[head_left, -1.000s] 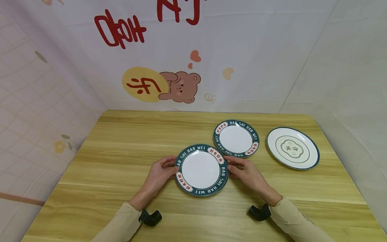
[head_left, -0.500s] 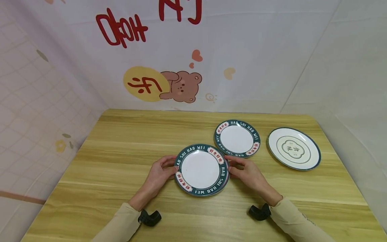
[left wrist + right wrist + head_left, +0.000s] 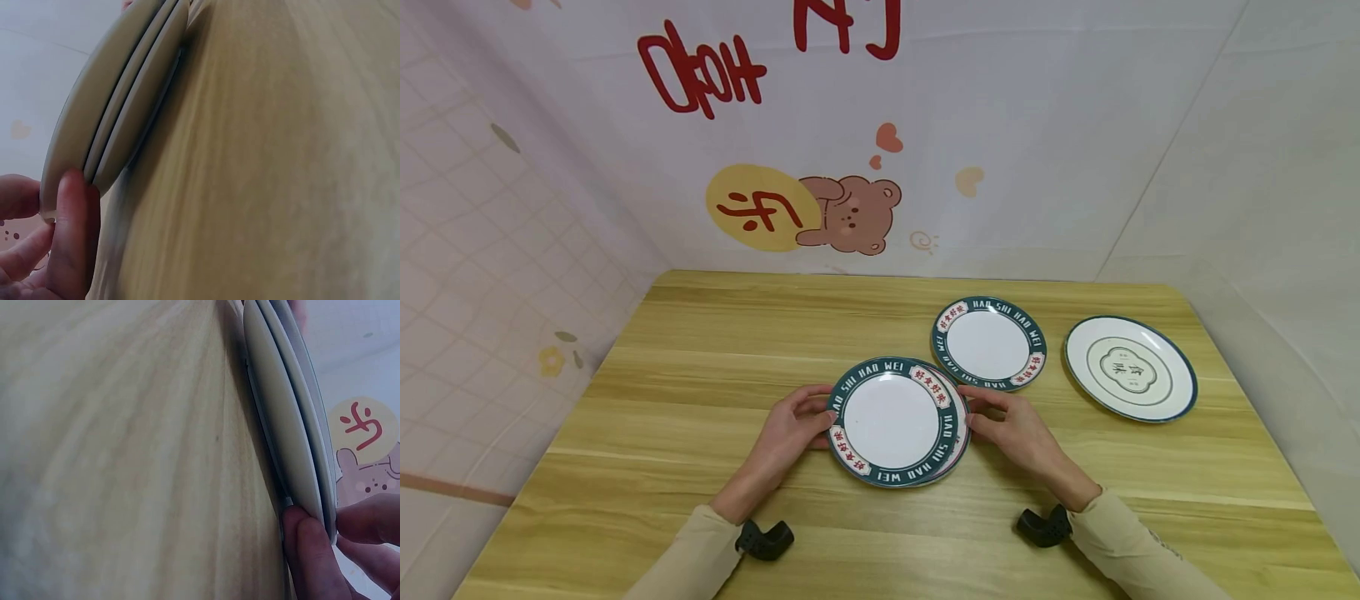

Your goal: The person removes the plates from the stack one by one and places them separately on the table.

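A stack of plates stands in front of me, its top plate (image 3: 891, 421) white with a green lettered rim, shifted left so a pinkish rim (image 3: 961, 417) shows beneath on the right. My left hand (image 3: 786, 442) pinches the top plate's left edge, thumb above. In the left wrist view its fingers (image 3: 75, 231) touch the edge of the stacked plates (image 3: 119, 94). My right hand (image 3: 1018, 433) grips the right edge of the lower plates; in the right wrist view the fingers (image 3: 315, 550) lie under the stack (image 3: 284, 419) and the thumb is on its other side.
Another green-rimmed plate (image 3: 988, 345) lies just behind the stack to the right. Farther right is a white plate (image 3: 1129, 368) with a thin blue rim and a central emblem. The wooden table (image 3: 715, 333) meets a printed backdrop (image 3: 1037, 167) at the back.
The top plate has slid slightly left with my left hand, uncovering more of the pinkish rim beneath. My right hand has stayed in place.
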Demonstrator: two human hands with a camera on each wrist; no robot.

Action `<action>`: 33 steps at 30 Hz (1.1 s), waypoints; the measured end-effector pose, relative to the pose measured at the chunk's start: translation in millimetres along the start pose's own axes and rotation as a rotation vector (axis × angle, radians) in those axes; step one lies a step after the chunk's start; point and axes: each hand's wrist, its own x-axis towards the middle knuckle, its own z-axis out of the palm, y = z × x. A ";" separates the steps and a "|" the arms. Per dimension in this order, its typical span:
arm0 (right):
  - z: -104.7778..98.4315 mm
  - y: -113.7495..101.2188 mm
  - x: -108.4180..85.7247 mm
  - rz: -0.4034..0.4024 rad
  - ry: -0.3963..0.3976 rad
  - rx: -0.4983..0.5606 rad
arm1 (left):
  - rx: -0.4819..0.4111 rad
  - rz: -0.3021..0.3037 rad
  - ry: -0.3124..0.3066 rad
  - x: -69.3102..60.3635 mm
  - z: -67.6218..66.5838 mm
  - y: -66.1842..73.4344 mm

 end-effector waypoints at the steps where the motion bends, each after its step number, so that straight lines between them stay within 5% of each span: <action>1: -0.1 -0.1 -0.2 -0.003 0.000 -0.004 | 0.001 0.002 -0.002 -0.4 -0.9 0.6; 10: 0.3 1.3 0.2 -0.016 -0.005 0.032 | -0.029 -0.052 -0.011 -2.6 -8.9 3.3; 33: -0.6 -0.1 0.2 -0.013 -0.006 0.058 | -0.223 -0.148 0.097 0.2 -26.7 5.6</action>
